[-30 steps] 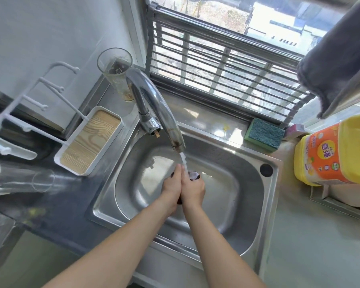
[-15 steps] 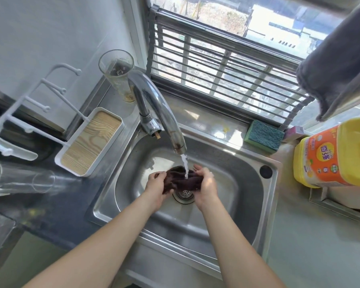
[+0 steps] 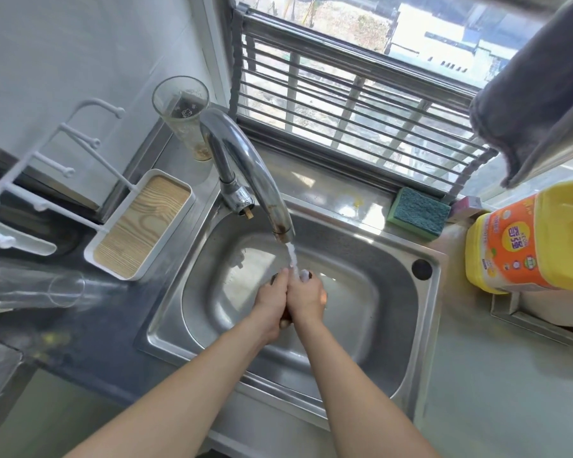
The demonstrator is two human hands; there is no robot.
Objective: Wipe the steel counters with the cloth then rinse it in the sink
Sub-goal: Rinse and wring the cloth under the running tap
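Note:
My left hand (image 3: 272, 300) and my right hand (image 3: 306, 299) are pressed together over the middle of the steel sink (image 3: 361, 325). Between them they squeeze the dark brown cloth (image 3: 286, 315), of which only small bits show at the fingertips and near the wrists. Water runs from the curved steel faucet (image 3: 245, 173) straight onto the fingers. The steel counter (image 3: 497, 391) stretches to the right of the sink.
A green sponge (image 3: 419, 213) lies on the sill behind the sink. A yellow detergent jug (image 3: 530, 242) stands at the right, a grey towel (image 3: 536, 94) hangs above it. On the left stand a white rack with wooden tray (image 3: 139, 226), a tall glass (image 3: 182, 110) and a lying glass (image 3: 30, 289).
Half a second ago my hands were apart with the cloth stretched between them under the water. Now they have closed together, bunching the cloth inside.

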